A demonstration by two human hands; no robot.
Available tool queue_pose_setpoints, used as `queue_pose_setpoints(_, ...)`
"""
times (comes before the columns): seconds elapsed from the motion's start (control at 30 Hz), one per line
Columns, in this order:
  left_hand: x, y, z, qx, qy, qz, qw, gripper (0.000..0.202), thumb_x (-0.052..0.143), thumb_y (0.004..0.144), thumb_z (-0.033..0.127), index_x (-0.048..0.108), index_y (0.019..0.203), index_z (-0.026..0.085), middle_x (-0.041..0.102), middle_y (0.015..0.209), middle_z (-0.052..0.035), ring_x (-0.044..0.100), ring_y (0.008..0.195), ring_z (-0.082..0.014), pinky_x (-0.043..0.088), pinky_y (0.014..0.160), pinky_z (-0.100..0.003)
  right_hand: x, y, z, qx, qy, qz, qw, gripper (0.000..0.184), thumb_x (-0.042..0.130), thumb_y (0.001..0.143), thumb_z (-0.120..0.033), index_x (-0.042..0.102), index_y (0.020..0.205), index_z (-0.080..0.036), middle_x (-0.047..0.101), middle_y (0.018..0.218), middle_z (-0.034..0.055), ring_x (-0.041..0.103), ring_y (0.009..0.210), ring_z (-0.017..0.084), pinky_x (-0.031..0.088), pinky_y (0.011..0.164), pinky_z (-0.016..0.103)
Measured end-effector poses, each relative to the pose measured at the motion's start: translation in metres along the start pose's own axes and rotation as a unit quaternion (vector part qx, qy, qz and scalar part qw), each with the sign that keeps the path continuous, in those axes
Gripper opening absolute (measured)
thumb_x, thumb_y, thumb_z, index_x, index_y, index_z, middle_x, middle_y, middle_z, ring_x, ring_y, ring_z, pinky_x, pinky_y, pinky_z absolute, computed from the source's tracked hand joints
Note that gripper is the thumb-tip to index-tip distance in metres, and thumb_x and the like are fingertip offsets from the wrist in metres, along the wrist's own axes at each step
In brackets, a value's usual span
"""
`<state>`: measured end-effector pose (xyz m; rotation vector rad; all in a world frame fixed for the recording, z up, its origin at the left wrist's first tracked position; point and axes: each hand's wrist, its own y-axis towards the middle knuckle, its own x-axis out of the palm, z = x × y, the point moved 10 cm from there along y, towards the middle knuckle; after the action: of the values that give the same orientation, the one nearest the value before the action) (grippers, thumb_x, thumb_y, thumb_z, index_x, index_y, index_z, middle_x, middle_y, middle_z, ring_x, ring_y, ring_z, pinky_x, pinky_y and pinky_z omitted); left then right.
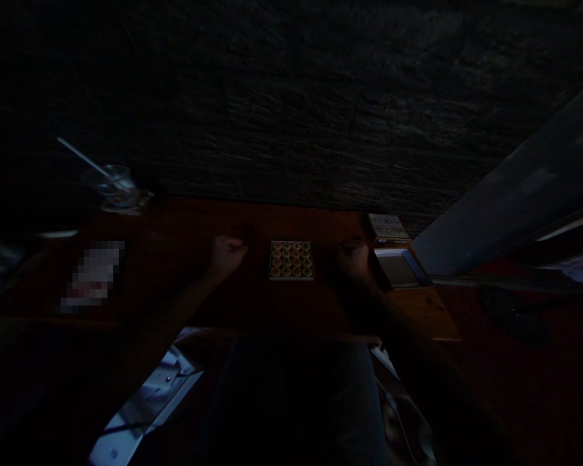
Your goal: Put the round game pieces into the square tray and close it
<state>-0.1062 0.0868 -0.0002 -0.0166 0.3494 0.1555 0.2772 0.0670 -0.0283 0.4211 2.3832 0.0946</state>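
The scene is very dark. A small square board [291, 259] set with rows of round pieces lies on the dark wooden table [184, 226]. My left hand [227, 252] rests on the table just left of the board, its fingers curled into a loose fist with nothing showing in it. On the other side of the board rests my right hand [354, 255]; it lies in shadow and its fingers are too dim to make out. Neither hand touches the board.
A clear glass with a straw [113, 184] stands at the table's far left. A printed box [387, 227] and a pale open box or tray [399, 268] lie at the right edge. A pale card [94, 275] lies left. A stone wall rises behind.
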Motion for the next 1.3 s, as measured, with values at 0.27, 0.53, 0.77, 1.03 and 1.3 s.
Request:
queue_pose_setpoints(0.27, 0.008, 0.006, 0.006, 0.078, 0.068, -0.036, 0.994, 0.037, 0.058, 0.069, 0.019, 0.033, 0.043, 0.022, 0.027, 0.048, 0.0050, 0.027, 0.050, -0.0102, 0.018, 0.052, -0.026, -0.011, -0.004, -0.030, -0.044, 0.003, 0.028, 0.999, 0.044, 0.060, 0.084, -0.031, 0.035, 0.048, -0.026, 0.034, 0.049, -0.0044, 0.035, 0.048, 0.011, 0.025, 0.049, 0.027)
queue_pose_setpoints(0.53, 0.023, -0.008, 0.060, 0.197, 0.062, -0.066, 0.976, 0.039, 0.059, 0.082, 0.029, 0.038, 0.051, 0.021, 0.034, 0.054, 0.0040, 0.034, 0.057, -0.0123, 0.025, 0.057, -0.028, -0.099, -0.055, -0.051, -0.109, -0.125, 0.073, 0.983, 0.029, 0.062, 0.090, -0.044, 0.069, 0.099, -0.016, 0.072, 0.104, 0.0175, 0.063, 0.098, 0.031, 0.047, 0.085, 0.039)
queue_pose_setpoints(0.77, 0.054, -0.032, 0.112, 0.299, 0.061, -0.128, 0.944, 0.028, 0.057, 0.091, 0.035, 0.055, 0.067, 0.020, 0.054, 0.064, 0.0022, 0.052, 0.065, -0.0155, 0.038, 0.065, -0.030, -0.126, -0.080, 0.004, 0.031, -0.324, -0.012, 0.945, 0.016, 0.061, 0.093, -0.021, 0.074, 0.097, -0.012, 0.076, 0.107, 0.0264, 0.068, 0.111, 0.042, 0.044, 0.096, 0.050)
queue_pose_setpoints(1.03, 0.074, -0.054, 0.109, 0.198, -0.032, -0.216, 0.956, 0.023, 0.067, 0.090, 0.042, 0.068, 0.095, 0.019, 0.072, 0.090, -0.0039, 0.069, 0.086, -0.0201, 0.053, 0.075, -0.032, -0.114, -0.079, -0.051, -0.027, -0.072, -0.027, 0.997, 0.026, 0.054, 0.100, -0.038, 0.069, 0.091, -0.020, 0.077, 0.090, 0.0093, 0.074, 0.084, 0.023, 0.052, 0.072, 0.030)
queue_pose_setpoints(1.3, 0.090, -0.078, 0.089, 0.021, -0.205, -0.293, 0.934, 0.048, 0.075, 0.092, 0.042, 0.063, 0.132, 0.020, 0.071, 0.138, -0.0156, 0.071, 0.122, -0.0284, 0.058, 0.102, -0.044, -0.083, -0.100, -0.082, 0.097, 0.521, -0.090, 0.843, 0.030, 0.091, 0.078, -0.046, 0.075, 0.095, -0.027, 0.075, 0.096, 0.0007, 0.070, 0.086, 0.019, 0.057, 0.071, 0.029)
